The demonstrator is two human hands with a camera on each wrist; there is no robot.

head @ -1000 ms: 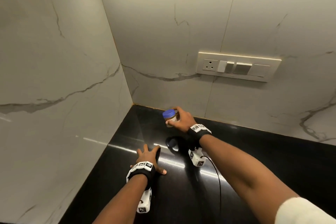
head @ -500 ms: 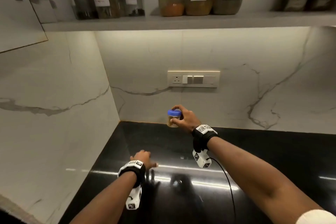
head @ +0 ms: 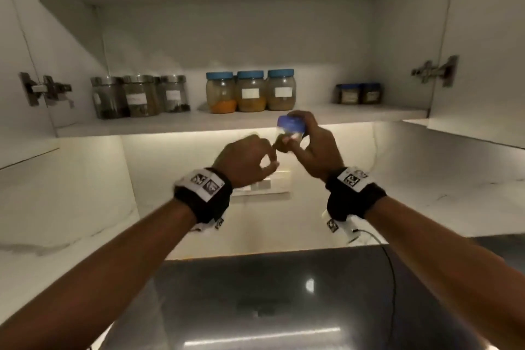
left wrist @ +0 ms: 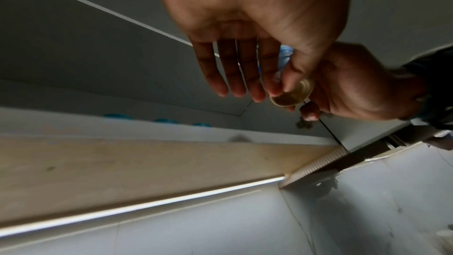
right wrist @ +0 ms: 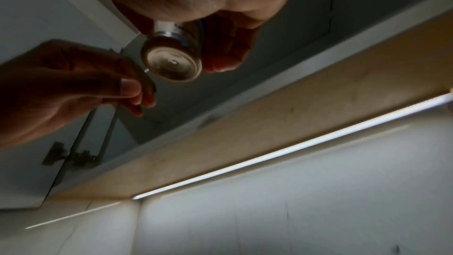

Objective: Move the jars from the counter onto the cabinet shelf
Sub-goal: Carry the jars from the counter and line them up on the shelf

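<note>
A small clear jar with a blue lid (head: 290, 128) is in the grip of my right hand (head: 308, 140), just in front of the front edge of the cabinet shelf (head: 170, 125) and level with it. In the right wrist view, the jar (right wrist: 172, 63) shows its round base, with my right fingers (right wrist: 225, 49) wrapped round its side. My left hand (head: 262, 163) hovers just left of and below the jar, fingers loosely bent, holding nothing. The right wrist view shows a gap between the left hand (right wrist: 137, 96) and the jar. In the left wrist view, the left hand's fingers (left wrist: 235, 77) are nearly straight beside the jar (left wrist: 294, 94).
On the shelf stand three steel-lidded jars (head: 140, 95), three larger blue-lidded jars (head: 251, 91) and two small dark jars (head: 359, 93). Bare shelf lies between the last two groups. Cabinet doors hang open at both sides on hinges (head: 434, 71). The black counter (head: 284, 307) is below.
My right hand has lifted the jar from just above the counter to shelf height. My left hand has left the counter and risen beside the jar. The view has tilted up to the cabinet.
</note>
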